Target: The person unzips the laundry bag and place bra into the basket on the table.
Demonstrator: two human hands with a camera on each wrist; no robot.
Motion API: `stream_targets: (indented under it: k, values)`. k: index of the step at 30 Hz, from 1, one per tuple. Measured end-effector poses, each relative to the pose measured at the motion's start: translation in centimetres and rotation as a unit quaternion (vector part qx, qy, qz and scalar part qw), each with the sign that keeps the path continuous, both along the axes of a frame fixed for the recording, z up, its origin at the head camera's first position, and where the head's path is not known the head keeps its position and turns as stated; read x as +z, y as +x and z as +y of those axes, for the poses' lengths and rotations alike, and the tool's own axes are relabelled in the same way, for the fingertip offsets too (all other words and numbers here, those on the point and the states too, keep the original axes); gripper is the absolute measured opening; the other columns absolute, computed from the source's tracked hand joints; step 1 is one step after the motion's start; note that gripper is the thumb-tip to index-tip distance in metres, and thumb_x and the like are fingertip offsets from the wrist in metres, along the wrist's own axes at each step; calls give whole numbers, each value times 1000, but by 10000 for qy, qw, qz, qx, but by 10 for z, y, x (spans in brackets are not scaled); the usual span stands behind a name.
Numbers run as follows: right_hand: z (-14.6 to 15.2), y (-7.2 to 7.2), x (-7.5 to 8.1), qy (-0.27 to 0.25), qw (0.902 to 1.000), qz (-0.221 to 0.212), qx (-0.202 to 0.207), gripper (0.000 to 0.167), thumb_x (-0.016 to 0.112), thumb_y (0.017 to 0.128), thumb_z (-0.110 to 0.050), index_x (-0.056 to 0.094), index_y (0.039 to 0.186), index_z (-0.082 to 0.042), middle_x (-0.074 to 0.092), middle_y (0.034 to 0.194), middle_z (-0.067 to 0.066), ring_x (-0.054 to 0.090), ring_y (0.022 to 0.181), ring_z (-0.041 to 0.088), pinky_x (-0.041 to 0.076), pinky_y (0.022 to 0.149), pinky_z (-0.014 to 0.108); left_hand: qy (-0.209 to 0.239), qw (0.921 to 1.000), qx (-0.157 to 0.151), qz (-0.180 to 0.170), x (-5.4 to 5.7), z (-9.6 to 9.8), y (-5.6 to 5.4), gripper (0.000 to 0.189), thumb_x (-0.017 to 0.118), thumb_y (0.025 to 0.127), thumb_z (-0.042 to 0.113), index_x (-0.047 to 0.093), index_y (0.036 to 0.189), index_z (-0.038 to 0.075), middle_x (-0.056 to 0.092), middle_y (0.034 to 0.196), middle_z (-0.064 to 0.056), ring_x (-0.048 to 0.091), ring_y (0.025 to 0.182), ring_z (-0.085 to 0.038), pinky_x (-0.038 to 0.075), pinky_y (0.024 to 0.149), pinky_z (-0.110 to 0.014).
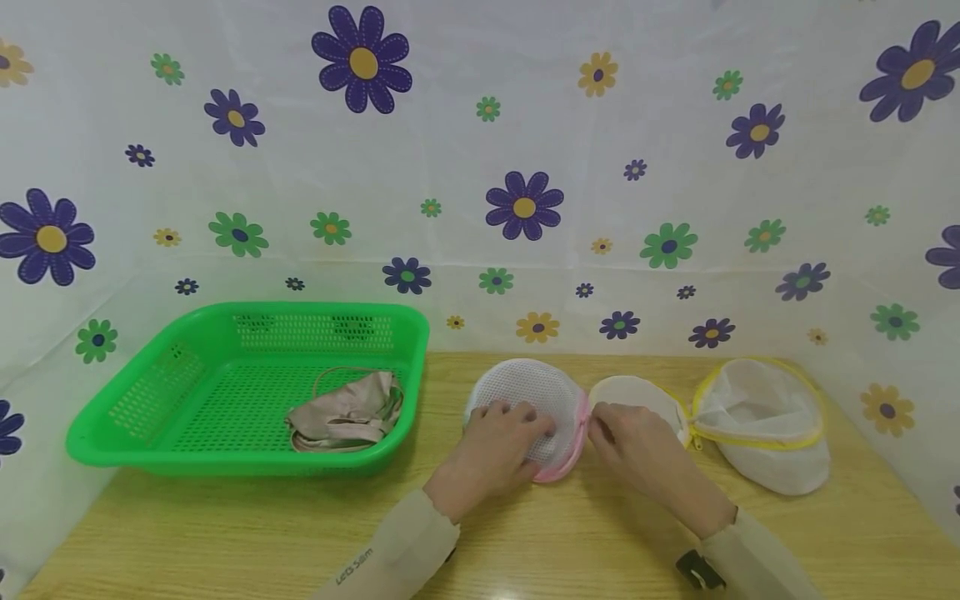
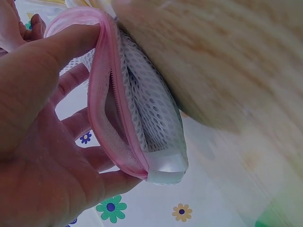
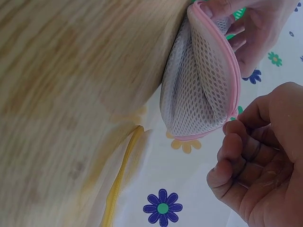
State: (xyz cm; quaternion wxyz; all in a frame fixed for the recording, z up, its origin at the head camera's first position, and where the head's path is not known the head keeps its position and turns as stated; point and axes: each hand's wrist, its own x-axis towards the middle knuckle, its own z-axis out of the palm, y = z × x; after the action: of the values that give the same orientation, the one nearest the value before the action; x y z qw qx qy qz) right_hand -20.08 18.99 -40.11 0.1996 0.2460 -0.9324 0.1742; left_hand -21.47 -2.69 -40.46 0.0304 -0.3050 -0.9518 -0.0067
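Observation:
A small white mesh laundry bag (image 1: 517,379) with a pink zipper band lies in the middle of the table. My left hand (image 1: 491,454) is on it; in the left wrist view the thumb lies along the pink edge (image 2: 94,104) and the fingers spread behind, holding the bag. The zipper is partly open in that view. At the bag's right side my right hand (image 1: 648,450) pinches the end of the pink zipper between thumb and forefinger, its other fingers curled, as the right wrist view shows. The tiny pull itself is mostly hidden by the fingertips.
Two white bags with yellow zippers lie to the right, one partly behind my right hand (image 1: 626,389) and one farther right (image 1: 780,475). On the left stands a green plastic basket (image 1: 262,465) with a beige garment (image 1: 348,412) in it. A flower-printed sheet (image 1: 442,150) hangs behind.

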Motion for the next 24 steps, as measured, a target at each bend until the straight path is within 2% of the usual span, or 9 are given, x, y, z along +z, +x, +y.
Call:
stream_targets:
  k: [24]
  values:
    - [1,-6,-3,-67,9994,-178,-283,25,62,92,-6,56,70,-14,44,60,-7,38,55,4,32,52,19,141,9999,-16,-89,1,0,2,42,76,91,35,61,130,30,64,131,0,61,118,-33,53,95,-54]
